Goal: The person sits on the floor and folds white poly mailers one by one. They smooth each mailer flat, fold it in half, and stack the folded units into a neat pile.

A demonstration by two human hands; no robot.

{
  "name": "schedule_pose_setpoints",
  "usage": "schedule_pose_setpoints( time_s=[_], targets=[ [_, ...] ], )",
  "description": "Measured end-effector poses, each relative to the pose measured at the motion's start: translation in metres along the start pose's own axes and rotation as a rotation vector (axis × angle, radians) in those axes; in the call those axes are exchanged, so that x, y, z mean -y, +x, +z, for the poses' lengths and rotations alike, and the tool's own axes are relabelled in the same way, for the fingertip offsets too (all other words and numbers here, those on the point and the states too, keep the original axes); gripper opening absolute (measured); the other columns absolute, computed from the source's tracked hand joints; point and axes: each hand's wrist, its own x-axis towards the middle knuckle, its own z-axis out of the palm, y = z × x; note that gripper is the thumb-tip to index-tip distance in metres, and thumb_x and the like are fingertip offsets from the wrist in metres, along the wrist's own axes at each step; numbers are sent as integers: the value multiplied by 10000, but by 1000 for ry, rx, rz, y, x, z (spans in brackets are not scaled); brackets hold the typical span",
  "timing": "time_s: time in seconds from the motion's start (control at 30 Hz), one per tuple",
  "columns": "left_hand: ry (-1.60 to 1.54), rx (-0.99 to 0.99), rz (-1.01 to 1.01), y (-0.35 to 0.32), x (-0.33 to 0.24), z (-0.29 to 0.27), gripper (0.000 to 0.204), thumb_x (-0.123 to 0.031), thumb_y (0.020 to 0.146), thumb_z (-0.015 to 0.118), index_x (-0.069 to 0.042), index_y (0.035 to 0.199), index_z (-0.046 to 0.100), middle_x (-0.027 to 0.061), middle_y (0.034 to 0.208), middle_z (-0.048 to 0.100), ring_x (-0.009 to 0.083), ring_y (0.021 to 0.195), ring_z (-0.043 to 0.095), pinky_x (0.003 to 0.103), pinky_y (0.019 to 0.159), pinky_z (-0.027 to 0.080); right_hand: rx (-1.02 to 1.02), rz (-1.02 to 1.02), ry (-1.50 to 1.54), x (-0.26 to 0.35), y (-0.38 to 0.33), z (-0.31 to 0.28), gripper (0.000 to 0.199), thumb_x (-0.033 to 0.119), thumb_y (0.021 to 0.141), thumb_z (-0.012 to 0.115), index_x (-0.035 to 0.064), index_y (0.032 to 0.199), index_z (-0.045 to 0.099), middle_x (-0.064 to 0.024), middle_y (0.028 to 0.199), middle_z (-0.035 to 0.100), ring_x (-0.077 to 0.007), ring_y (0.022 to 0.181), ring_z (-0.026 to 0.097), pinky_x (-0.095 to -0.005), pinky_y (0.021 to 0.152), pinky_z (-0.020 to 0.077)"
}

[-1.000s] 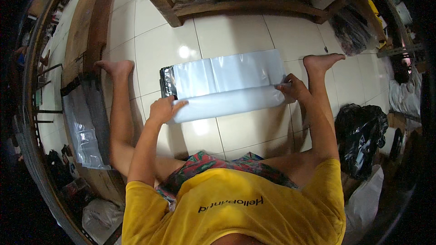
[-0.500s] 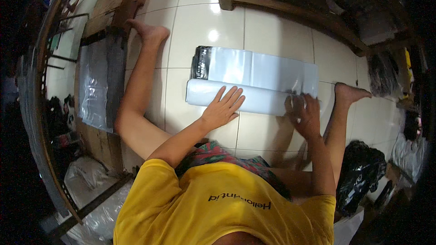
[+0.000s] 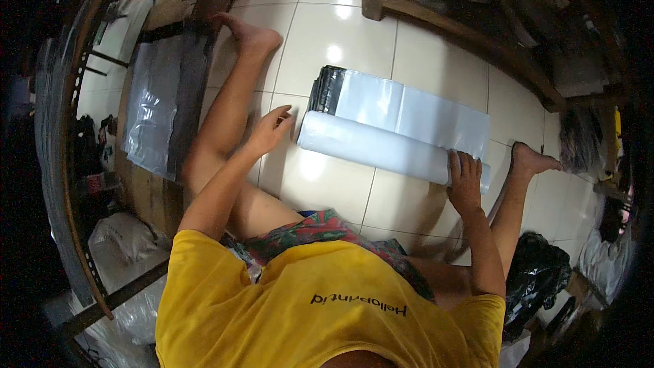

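Note:
Between my legs on the tiled floor lies a stack of pale grey plastic sheets (image 3: 436,114), with black layers showing at its left end. The near side of the stack is rolled into a thick pale roll (image 3: 378,143). My right hand (image 3: 466,180) lies over the right end of this roll, its fingers extended along the top. Off the roll's left end, my left hand (image 3: 272,131) hangs in the air, touching nothing, with its fingers loosely bent and apart.
To my left, more grey plastic sheets (image 3: 155,105) rest on a brown board (image 3: 153,215). A wooden frame (image 3: 470,51) stands at the far right. Crumpled black plastic (image 3: 538,266) lies by my right thigh, and clear plastic bags (image 3: 126,245) are at lower left.
My left hand has lifted off the roll and moved left, clear of its end. The right hand stays at the roll's right end, its fingers now laid over it.

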Motion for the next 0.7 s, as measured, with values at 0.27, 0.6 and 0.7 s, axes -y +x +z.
schedule_pose_setpoints(
  time_s=[0.27,0.6,0.7],
  targets=[
    [-497,17,-275,24,-34,23,224,-167,956,657,-5,1110,642,37,860,661,112,655,619,292,528,514,-46,-25,-2,-6,-5,10,951,90,708,779,53,1524,294,-208,1479,393,-407,1387,364,-609,1209,192],
    [-380,187,-270,16,-51,6,128,-137,960,601,-64,1047,659,10,841,652,107,703,603,274,627,511,-112,-45,4,-5,-8,19,973,63,668,775,38,1513,292,-234,1465,390,-424,1375,368,-634,1190,209],
    [-396,228,-311,16,-49,0,119,-107,931,602,-63,1029,653,5,807,621,98,689,577,265,622,485,-125,-66,-4,-6,-10,19,964,68,662,775,30,1504,308,-242,1457,395,-436,1369,370,-639,1186,211]
  ],
)
